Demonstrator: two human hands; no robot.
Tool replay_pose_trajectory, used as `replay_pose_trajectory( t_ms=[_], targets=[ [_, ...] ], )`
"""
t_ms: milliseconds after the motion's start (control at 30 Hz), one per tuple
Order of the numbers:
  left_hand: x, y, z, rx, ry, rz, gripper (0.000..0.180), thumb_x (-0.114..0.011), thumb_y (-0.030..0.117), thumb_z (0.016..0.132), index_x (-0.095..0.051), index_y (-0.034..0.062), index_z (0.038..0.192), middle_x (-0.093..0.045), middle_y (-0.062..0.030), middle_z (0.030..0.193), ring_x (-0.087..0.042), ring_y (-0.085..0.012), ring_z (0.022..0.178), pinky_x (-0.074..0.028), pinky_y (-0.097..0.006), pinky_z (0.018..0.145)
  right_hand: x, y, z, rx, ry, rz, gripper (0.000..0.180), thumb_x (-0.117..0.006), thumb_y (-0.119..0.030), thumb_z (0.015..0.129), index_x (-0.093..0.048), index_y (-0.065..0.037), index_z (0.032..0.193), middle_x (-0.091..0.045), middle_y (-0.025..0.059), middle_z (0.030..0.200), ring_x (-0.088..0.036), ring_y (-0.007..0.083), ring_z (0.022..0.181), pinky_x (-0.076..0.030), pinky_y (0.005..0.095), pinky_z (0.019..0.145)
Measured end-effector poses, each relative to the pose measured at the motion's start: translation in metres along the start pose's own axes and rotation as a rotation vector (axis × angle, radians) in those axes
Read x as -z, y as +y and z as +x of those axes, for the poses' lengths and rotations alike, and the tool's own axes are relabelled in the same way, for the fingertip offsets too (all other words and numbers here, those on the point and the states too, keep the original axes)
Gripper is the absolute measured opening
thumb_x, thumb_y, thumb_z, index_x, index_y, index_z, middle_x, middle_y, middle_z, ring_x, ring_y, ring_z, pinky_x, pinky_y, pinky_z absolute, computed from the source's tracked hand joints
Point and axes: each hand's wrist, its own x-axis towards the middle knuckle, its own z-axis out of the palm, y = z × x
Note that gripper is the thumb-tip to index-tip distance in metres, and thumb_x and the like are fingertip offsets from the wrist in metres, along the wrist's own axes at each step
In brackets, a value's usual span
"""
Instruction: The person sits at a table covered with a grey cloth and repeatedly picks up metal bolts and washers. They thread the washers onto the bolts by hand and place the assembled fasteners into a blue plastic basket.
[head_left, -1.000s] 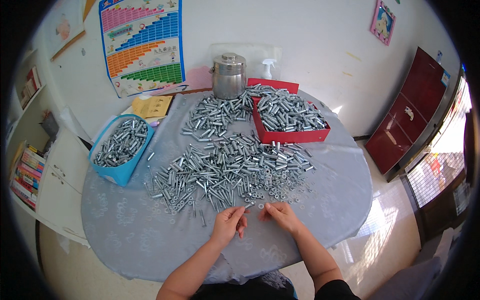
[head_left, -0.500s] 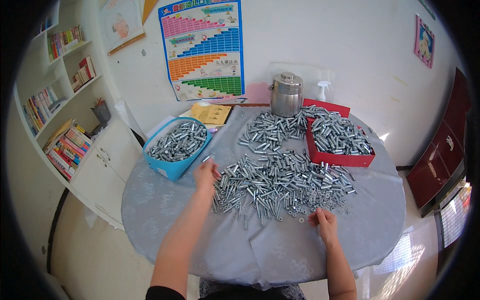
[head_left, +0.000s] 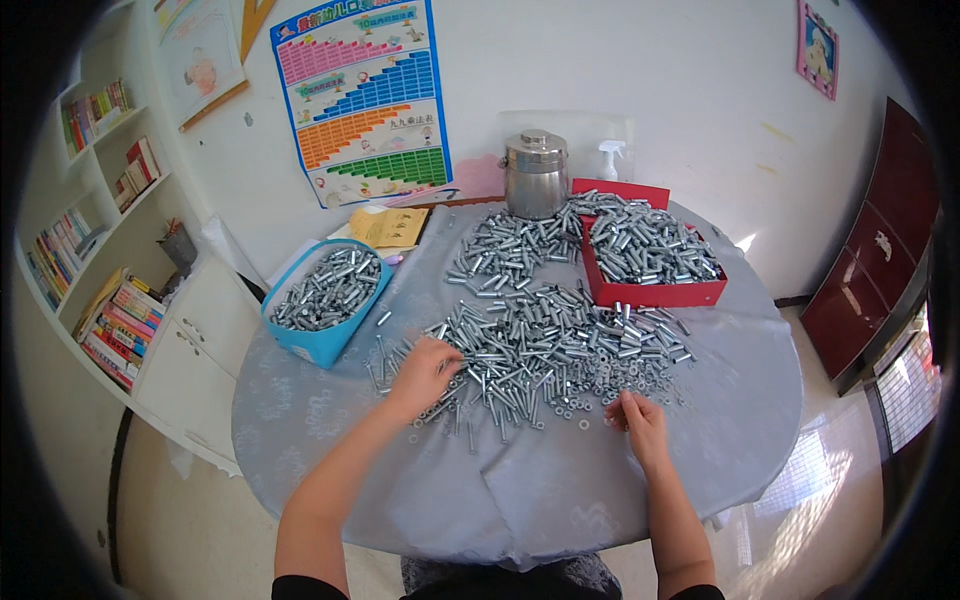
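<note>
A wide pile of loose silver bolts and metal sleeves [head_left: 545,345] spreads over the middle of the cloth-covered table. My left hand [head_left: 425,375] is at the pile's left edge, its fingers closed in a pinch; whatever is between them cannot be made out. Along the pile's near right side lie many small washers [head_left: 625,378]. Beside them my right hand [head_left: 642,425] rests with curled fingers and thumb together, their contents hidden. One short metal piece [head_left: 384,318] lies alone between the pile and a blue basket [head_left: 325,345] full of similar hardware.
A red box [head_left: 665,294] heaped with metal sleeves stands at the back right. Behind the pile are a steel canister [head_left: 535,180] and a white spray bottle [head_left: 611,160]. Yellow paper [head_left: 390,228] lies behind the basket. A bookshelf [head_left: 150,215] is on the left.
My left hand has moved from beside the blue basket back to the pile's left edge, away from the lone metal piece. My right hand stays by the washers. The whole view has shifted slightly.
</note>
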Motion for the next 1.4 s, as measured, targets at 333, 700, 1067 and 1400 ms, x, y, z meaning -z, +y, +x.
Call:
replay_pose_trajectory(
  t_ms=[333,700,1067,1400],
  targets=[
    [-0.038,0.048,-0.024,-0.433,-0.46,0.118,0.023,-0.059,0.001,0.064,-0.063,0.0063,0.085,-0.056,-0.0043,0.089,-0.05,-0.023,0.09,-0.042,-0.033,0.077,0.048,0.007,0.025,0.278,0.508,0.076,0.024,-0.048,-0.023,0.09,-0.06,-0.003,0.093,-0.059,0.0019,0.079,-0.049,0.0055,0.066,-0.038,0.0194,0.055],
    [-0.037,0.044,-0.035,-0.393,-0.227,0.017,0.015,-0.058,0.003,0.069,-0.059,0.0035,0.084,-0.056,-0.0069,0.084,-0.053,-0.024,0.082,-0.044,-0.034,0.072,0.092,0.025,0.047,0.243,0.599,-0.565,0.028,-0.056,-0.004,0.076,-0.058,-0.004,0.103,-0.061,0.01,0.098,-0.056,0.0206,0.091,-0.043,0.0315,0.08],
    [-0.062,0.053,-0.052,0.321,0.0,-1.141,0.025,-0.055,-0.002,0.081,-0.048,0.0,0.105,-0.061,-0.0134,0.094,-0.061,-0.017,0.079,-0.051,-0.028,0.07,0.107,0.01,0.081,0.458,0.358,-1.336,0.017,-0.06,-0.005,0.067,-0.064,-0.008,0.083,-0.06,0.008,0.088,-0.051,0.0276,0.091,-0.041,0.0379,0.08],
    [-0.076,0.093,-0.042,0.62,0.008,-1.509,0.015,-0.055,0.002,0.083,-0.052,-0.0013,0.097,-0.061,-0.0182,0.094,-0.063,-0.0224,0.079,-0.053,-0.031,0.071,0.019,-0.01,0.012,0.262,0.07,0.027,0.032,-0.06,-0.003,0.081,-0.05,-0.006,0.111,-0.055,0.0,0.088,-0.054,0.01,0.083,-0.045,0.0239,0.073]
  ],
)
